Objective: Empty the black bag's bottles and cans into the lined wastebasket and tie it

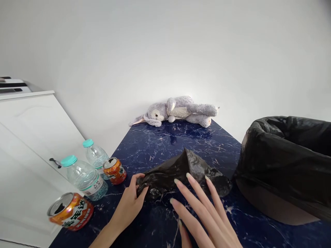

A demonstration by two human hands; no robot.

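Note:
A crumpled black plastic bag (168,174) lies across the dark blue marbled table in front of me, one fold standing up in a peak. My left hand (131,201) pinches the bag's left end between thumb and fingers. Over the bag's near right side, my right hand (201,213) has its fingers stretched and spread, the fingertips at the bag's front edge. Whether those fingertips touch the plastic I cannot tell.
At left stand two orange drink cans (71,210) and two clear bottles (88,177) with teal caps. A bin (274,203) lined with a black bag stands at right. A grey plush rabbit (178,110) lies by the wall. Beyond the left edge is a white cabinet (33,148).

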